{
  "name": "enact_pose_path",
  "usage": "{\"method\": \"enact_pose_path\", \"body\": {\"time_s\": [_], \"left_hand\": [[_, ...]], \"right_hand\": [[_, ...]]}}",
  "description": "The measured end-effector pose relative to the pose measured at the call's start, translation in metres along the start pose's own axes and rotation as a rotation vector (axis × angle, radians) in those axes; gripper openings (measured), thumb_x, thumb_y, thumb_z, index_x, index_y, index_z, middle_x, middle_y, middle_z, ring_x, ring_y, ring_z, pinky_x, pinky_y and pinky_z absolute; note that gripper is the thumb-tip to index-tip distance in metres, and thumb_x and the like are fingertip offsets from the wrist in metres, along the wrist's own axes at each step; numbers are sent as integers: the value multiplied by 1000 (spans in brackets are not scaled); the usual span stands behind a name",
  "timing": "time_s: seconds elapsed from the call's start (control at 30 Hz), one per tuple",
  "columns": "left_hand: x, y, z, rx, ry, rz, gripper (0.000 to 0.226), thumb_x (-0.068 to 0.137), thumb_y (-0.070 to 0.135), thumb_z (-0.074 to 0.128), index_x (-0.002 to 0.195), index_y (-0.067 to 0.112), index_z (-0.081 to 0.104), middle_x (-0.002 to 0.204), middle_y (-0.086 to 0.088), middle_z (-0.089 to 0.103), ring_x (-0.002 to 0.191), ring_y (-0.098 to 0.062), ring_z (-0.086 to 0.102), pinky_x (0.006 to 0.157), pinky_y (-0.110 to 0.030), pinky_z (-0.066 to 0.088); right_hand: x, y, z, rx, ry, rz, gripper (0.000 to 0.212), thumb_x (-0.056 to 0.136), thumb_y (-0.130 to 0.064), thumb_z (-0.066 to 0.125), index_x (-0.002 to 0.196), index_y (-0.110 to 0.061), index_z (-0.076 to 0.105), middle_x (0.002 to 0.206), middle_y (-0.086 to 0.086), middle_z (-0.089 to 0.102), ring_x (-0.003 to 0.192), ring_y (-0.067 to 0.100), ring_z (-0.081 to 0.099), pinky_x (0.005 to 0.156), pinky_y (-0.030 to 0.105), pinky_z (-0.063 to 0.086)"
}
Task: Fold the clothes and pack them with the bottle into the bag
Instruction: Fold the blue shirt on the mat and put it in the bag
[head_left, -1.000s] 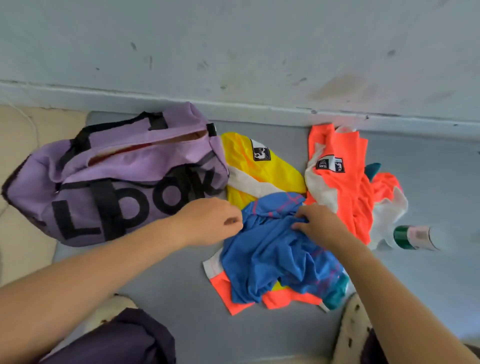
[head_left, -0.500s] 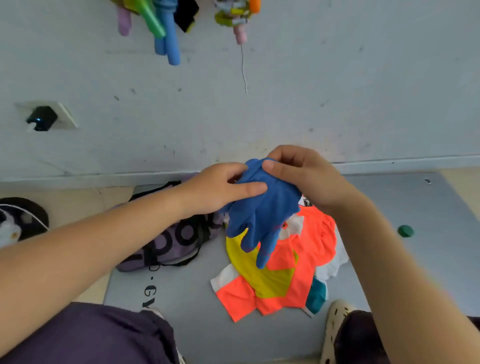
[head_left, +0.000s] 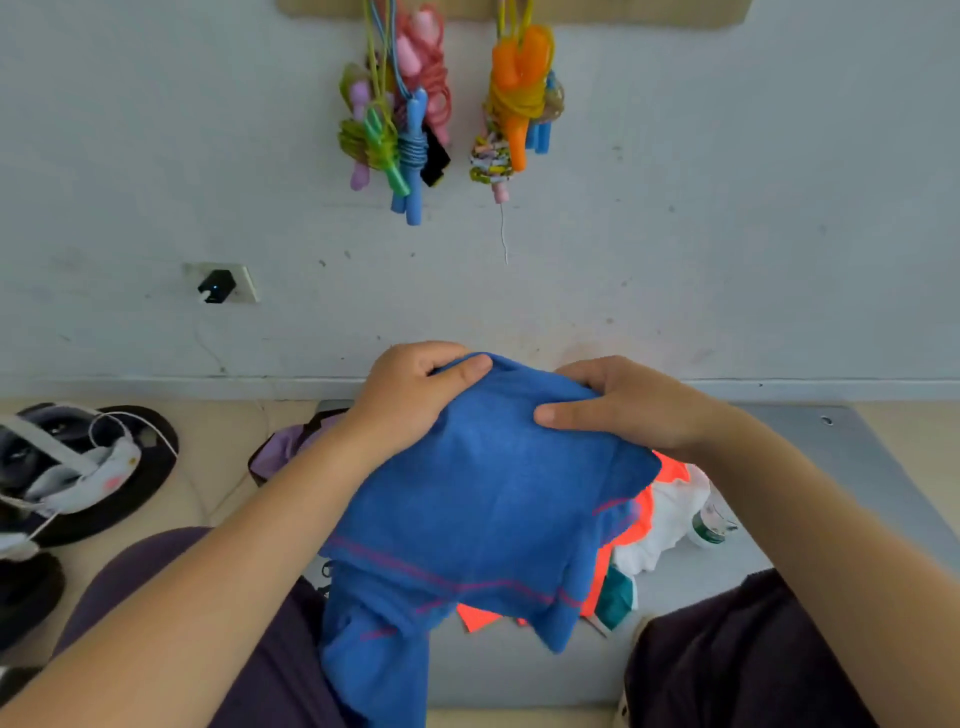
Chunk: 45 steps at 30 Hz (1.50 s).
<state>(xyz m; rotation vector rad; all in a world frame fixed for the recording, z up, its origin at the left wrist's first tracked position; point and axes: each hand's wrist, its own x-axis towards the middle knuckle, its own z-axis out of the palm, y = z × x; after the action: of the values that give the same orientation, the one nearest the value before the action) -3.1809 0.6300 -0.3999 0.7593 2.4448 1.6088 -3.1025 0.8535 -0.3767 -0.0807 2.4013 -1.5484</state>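
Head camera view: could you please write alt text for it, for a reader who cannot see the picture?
Two bare hands, left hand and right hand, grip the top edge of a blue garment held up over a grey mat. Orange clothes, a bottle and part of a purple bag lie beneath; skipping ropes hang on the wall.

Bright, even daylight, no glare; source not visible. Soft shadows only, e.g. under the skipping ropes (head_left: 410, 119) on the wall (head_left: 727, 208). Wide-angle bend at edges; forearms near cam slightly soft, mild blur overall.
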Motion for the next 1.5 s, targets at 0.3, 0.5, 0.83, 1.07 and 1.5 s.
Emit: {"method": "enact_pose_path", "body": {"time_s": [0.3,0.5,0.83,1.07,1.5], "left_hand": [[-4,-34,10,-150,104,-187,60,88,51,55,96,-9,53,83,-4,48,75,-19,43,72,-35,31],[10,-51,-2,-82,129,-258,64,76,62,58,92,0,60,80,-6,54,73,-19,50,69,-35,36],[-17,-25,47,-235,-374,-161,38,79,40,76,114,29,66,112,5,72,105,-9,67,91,-21,52],[-21,-17,55,-300,-311,-180,9,93,15,64,101,19,66,107,-3,72,97,-11,69,82,-20,54],[-14,-22,27,-273,-258,-178,14,97,21,58,86,17,65,75,8,64,69,-2,56,65,-15,43]], "right_hand": [[-7,50,-14,73,137,43,30,80,-32,76,104,-17,69,87,2,74,73,18,70,64,29,53],[0,59,-27,98,300,87,38,87,-35,69,89,2,62,57,7,45,46,17,36,46,26,27],[6,46,22,412,12,-90,26,99,-12,50,115,-3,68,114,5,71,106,13,66,88,21,50],[1,39,16,447,17,-90,22,98,-17,51,114,-9,63,82,6,65,75,17,61,67,23,49],[-8,43,-12,-163,-31,101,37,82,-35,75,83,0,63,71,3,54,67,13,51,67,30,39]]}}
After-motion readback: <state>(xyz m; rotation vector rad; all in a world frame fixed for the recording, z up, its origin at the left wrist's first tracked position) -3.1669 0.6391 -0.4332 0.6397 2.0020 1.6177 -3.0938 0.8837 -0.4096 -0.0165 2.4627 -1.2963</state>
